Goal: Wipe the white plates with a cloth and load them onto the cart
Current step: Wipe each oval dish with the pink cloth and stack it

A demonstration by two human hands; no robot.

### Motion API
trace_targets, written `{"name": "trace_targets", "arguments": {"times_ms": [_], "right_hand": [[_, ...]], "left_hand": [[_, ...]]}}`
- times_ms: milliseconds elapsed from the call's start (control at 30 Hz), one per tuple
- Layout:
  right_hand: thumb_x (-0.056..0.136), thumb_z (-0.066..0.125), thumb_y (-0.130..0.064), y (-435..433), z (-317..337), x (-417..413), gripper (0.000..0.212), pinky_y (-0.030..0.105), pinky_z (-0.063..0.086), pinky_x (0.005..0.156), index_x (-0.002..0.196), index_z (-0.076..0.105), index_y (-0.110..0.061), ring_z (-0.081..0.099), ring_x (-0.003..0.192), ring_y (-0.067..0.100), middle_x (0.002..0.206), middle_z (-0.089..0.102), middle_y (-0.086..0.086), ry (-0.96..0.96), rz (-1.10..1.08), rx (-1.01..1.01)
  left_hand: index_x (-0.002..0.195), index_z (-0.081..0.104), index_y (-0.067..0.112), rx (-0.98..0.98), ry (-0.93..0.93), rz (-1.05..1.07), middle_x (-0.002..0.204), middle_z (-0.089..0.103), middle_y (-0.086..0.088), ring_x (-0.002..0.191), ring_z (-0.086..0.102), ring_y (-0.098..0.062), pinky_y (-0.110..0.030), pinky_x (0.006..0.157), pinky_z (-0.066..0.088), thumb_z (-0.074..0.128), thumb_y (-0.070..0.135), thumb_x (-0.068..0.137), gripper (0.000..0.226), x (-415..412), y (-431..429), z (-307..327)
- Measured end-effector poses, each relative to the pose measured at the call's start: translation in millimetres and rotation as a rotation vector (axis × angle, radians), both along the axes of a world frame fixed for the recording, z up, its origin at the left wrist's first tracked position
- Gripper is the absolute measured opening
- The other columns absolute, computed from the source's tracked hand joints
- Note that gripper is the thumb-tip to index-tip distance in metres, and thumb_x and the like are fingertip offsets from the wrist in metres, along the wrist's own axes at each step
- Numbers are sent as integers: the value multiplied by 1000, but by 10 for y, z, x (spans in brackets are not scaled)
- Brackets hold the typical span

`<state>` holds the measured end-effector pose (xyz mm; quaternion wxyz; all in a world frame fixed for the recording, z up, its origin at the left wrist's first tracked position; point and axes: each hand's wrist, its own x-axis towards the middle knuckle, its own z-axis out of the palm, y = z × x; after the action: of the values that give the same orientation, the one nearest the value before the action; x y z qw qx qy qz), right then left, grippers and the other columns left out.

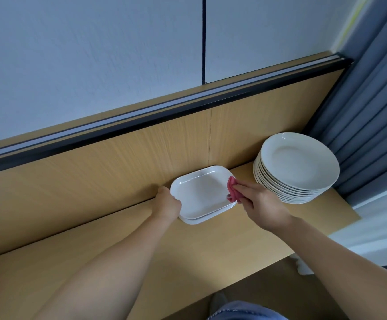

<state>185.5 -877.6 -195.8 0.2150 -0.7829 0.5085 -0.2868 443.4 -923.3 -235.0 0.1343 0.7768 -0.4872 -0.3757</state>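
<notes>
While the left hand is clasping the plate steady, the grip of the right hand is pinching the cloth against its rim.

A light wood worktop with matching back panel fills the lower frame; white wall above, grey-blue curtain at right.

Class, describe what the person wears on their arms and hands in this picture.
The left grip and right grip are bare hands: no gloves, rings or watch visible. Both forearms are bare, with no sleeves in view.
</notes>
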Motion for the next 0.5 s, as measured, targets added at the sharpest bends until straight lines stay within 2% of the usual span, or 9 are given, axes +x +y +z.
{"name": "trace_targets", "arguments": {"times_ms": [67, 167, 300, 400, 500], "right_hand": [[99, 47, -6, 1, 49, 30, 25, 33, 57, 72, 115, 66, -13, 66, 94, -4, 112, 64, -13, -17, -4, -19], [98, 50, -5, -13, 115, 107, 24, 34, 57, 72, 114, 66, -12, 66, 93, -4, 113, 66, -12, -19, -18, -83], [95, 53, 0, -8, 203, 379, 24, 35, 56, 72, 111, 67, -11, 63, 95, 1, 111, 66, -10, -23, 38, -167], [93, 56, 0, 43, 157, 703, 26, 35, 57, 74, 113, 68, -12, 64, 99, 14, 119, 65, -8, 19, 58, -192], [89, 57, -1, 129, 50, 1089, 31, 41, 58, 75, 117, 67, -12, 65, 100, 27, 126, 63, -3, 49, 115, -194]], "left_hand": [[110, 43, 6, -24, 26, -3, 96, 54, -10, 78, 55, -28, -31, 58, 42, 43, 7, 93, 17, 42, 19, 43], [107, 46, 8, -88, 52, 18, 98, 57, -11, 85, 61, -32, -42, 70, 53, 41, 9, 94, 14, 237, 125, 57], [113, 45, 15, -147, 66, 50, 97, 57, -4, 85, 59, -25, -36, 69, 49, 38, 13, 98, 17, 649, 384, 61], [110, 42, 21, -149, 83, 91, 100, 56, 1, 90, 61, -25, -44, 79, 54, 37, 15, 99, 14, 995, 584, 79], [109, 41, 23, -137, 94, 137, 102, 54, 4, 92, 61, -25, -45, 82, 54, 37, 15, 99, 14, 1341, 822, 65]]}}
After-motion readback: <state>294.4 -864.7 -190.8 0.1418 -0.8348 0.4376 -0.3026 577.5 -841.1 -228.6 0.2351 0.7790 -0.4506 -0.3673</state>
